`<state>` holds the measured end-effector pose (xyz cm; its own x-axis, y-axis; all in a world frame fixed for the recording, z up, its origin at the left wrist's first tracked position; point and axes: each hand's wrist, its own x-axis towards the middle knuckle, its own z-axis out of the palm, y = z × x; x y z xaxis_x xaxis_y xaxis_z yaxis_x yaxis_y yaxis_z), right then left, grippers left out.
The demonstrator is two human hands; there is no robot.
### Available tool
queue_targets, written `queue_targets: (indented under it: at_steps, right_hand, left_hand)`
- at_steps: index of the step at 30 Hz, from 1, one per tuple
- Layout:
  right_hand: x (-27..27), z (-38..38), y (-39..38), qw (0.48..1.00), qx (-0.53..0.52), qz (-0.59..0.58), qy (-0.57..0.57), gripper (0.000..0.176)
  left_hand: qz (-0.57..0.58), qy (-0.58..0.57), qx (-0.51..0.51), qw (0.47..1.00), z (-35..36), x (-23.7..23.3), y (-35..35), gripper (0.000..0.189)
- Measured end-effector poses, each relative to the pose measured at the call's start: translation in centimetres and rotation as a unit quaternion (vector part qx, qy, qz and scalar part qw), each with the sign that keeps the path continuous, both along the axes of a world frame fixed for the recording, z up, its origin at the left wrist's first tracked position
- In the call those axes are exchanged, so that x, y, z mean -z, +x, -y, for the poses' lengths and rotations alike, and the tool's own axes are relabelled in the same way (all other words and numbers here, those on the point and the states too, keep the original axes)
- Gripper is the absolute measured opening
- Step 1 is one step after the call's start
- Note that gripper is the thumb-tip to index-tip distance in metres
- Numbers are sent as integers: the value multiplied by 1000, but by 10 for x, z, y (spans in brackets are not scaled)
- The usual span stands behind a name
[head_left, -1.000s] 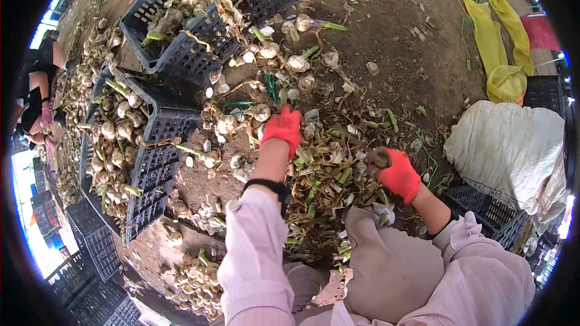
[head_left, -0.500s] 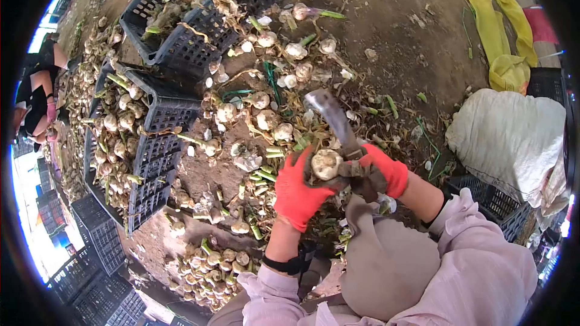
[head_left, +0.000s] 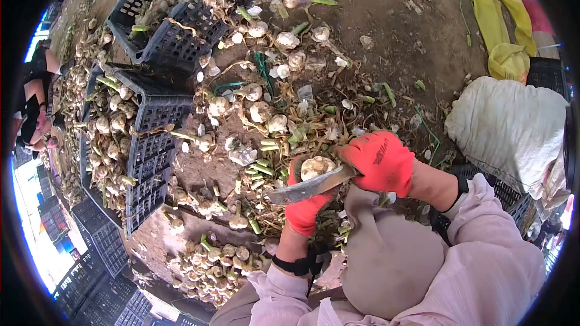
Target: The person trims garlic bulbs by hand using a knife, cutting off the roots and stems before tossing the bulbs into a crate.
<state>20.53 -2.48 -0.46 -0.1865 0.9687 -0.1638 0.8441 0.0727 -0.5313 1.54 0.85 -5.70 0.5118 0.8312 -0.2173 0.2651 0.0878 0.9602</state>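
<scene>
A: How are the hands set?
B: The left hand (head_left: 307, 210) is cupped around a garlic bulb (head_left: 315, 166); the right hand (head_left: 380, 163) is closed around a knife (head_left: 311, 187), its handle hidden by the glove.
A: What makes for good work here?
B: I'd hold the bulb firmly from beneath, tuck the left fingers below the edge, and make short, controlled strokes from the right wrist.
A: Where exactly is the bulb?
B: In the left hand's grasp, just beside the right hand. The blade crosses on the wearer's side of it, over the left hand; I can't tell whether it touches the bulb. Loose stem pieces (head_left: 261, 169) lie nearby on the ground.
</scene>
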Motion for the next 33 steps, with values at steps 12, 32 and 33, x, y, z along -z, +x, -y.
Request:
queue_targets:
  at_steps: [12,32,33]
  right_hand:
    - [1,8,47,898,342,-242,-133,24]
    - [80,62,90,925,217,61,-308,53]
    - [71,63,82,917,229,52,-321,53]
  left_hand:
    - [23,50,90,994,-7,-35,-2,59]
    - [-447,-5,497,744,-55,-59,-104,54]
    - [-504,-63,423,750,-69,-53,-133,57]
